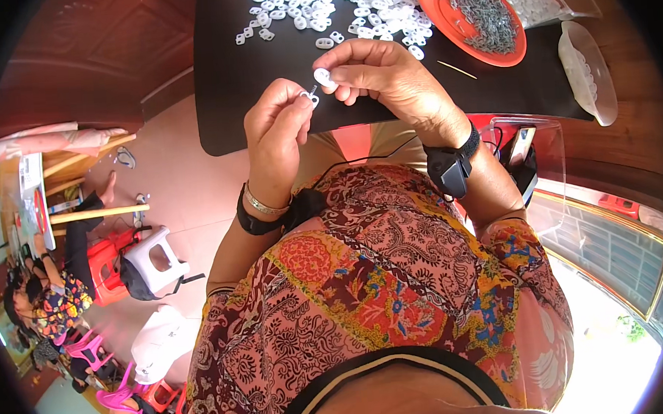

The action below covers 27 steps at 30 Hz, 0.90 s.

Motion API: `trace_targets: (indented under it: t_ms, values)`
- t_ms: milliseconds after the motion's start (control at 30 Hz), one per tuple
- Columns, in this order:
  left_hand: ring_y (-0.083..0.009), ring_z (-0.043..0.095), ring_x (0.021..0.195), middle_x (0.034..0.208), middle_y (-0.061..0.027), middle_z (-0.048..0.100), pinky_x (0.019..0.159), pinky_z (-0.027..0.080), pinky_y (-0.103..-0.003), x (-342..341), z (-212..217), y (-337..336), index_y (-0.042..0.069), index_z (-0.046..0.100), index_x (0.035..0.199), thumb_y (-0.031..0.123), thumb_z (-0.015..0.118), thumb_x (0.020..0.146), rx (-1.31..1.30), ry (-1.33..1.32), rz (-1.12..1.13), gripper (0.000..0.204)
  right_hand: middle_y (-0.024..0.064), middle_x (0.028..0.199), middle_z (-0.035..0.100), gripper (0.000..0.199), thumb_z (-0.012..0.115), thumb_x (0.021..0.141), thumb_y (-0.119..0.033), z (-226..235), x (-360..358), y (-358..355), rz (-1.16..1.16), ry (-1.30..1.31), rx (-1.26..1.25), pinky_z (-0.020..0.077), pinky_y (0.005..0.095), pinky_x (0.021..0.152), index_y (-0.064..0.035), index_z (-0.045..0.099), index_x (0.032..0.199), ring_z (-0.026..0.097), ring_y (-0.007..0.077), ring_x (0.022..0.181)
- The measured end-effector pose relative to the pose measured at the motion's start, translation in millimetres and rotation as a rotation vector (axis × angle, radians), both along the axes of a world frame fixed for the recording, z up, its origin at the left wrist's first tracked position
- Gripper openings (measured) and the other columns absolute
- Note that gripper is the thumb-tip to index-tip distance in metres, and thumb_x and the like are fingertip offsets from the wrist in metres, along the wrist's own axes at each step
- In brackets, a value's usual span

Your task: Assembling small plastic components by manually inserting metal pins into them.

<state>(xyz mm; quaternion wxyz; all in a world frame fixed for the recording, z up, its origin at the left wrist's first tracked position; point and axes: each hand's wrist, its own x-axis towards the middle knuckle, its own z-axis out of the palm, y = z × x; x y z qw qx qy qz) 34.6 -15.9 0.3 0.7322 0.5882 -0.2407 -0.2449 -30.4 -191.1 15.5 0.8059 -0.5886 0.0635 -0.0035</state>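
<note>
We had our left hand (281,126) pinching a tiny metal clip (312,95) and our right hand (373,75) pinching a white plastic piece (323,77) above the counter (263,74), so either could've easily slipped and dropped.

Head cam, fisheye, looks steeply down, close over hands and black table (247,75).

Both hands raised together, left hand (277,130) and right hand (384,75) fingers pinched, fingertips nearly meeting.
</note>
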Motion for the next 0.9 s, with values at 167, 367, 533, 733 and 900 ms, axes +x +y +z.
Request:
trace_targets:
  t_ms: [167, 367, 533, 733, 900]
  values:
    - [-0.0027, 0.037, 0.054, 0.062, 0.0027, 0.045, 0.048, 0.028, -0.02, -4.4, -1.9, -5.2, 0.001, 0.053, 0.078, 0.01, 0.053, 0.087, 0.03, -0.05, 0.006, 0.013, 0.0018, 0.084, 0.064, 0.02, 0.06, 0.087, -0.008, -1.8, -5.8, -3.6, 0.011, -0.058, -0.001, 0.0479, 0.0205, 0.069, 0.0012, 0.064, 0.104, 0.057, 0.0065, 0.074]
    - [-0.0022, 0.037, 0.055, 0.062, 0.0033, 0.045, 0.048, 0.028, -0.02, -6.7, -1.5, -7.5, 0.001, 0.053, 0.077, 0.008, 0.052, 0.087, 0.082, -0.087, 0.007, 0.012, 0.0023, 0.087, 0.065, 0.02, 0.06, 0.086, -0.004, -2.4, -11.0, -4.4, 0.004, -0.103, -0.082, 0.0481, 0.0198, 0.071, 0.0016, 0.064, 0.105, 0.057, 0.0058, 0.076]
    - [-0.0018, 0.036, 0.055, 0.063, 0.0038, 0.044, 0.048, 0.027, -0.02, -7.5, -2.6, -8.3, 0.001, 0.052, 0.076, 0.007, 0.052, 0.087, 0.095, -0.11, 0.001, 0.012, -0.001, 0.081, 0.063, 0.014, 0.06, 0.088, -0.006, 2.4, -15.0, 2.5, -0.093, -0.106, -0.319, 0.0454, 0.0182, 0.067, -0.0029, 0.067, 0.1, 0.055, 0.0035, 0.072]
    - [-0.0014, 0.035, 0.055, 0.062, 0.0043, 0.043, 0.047, 0.027, -0.02, -9.0, -4.0, -9.3, 0.002, 0.051, 0.076, 0.008, 0.051, 0.089, 0.086, -0.102, -0.006, 0.014, -0.0004, 0.084, 0.065, 0.014, 0.062, 0.086, -0.001, -0.9, -17.9, 9.7, -0.127, -0.191, -0.437, 0.0475, 0.0199, 0.07, -0.0009, 0.067, 0.099, 0.057, 0.0037, 0.078]
    - [-0.0011, 0.035, 0.053, 0.061, 0.0047, 0.041, 0.047, 0.026, -0.019, -12.1, -1.7, -12.1, 0.002, 0.051, 0.077, 0.008, 0.051, 0.091, 0.046, -0.074, 0.004, 0.015, 0.0003, 0.084, 0.064, 0.022, 0.066, 0.083, 0.0, -5.7, -21.4, 14.7, -0.132, -0.231, -0.407, 0.0493, 0.0208, 0.07, -0.0014, 0.065, 0.105, 0.058, 0.0049, 0.075]
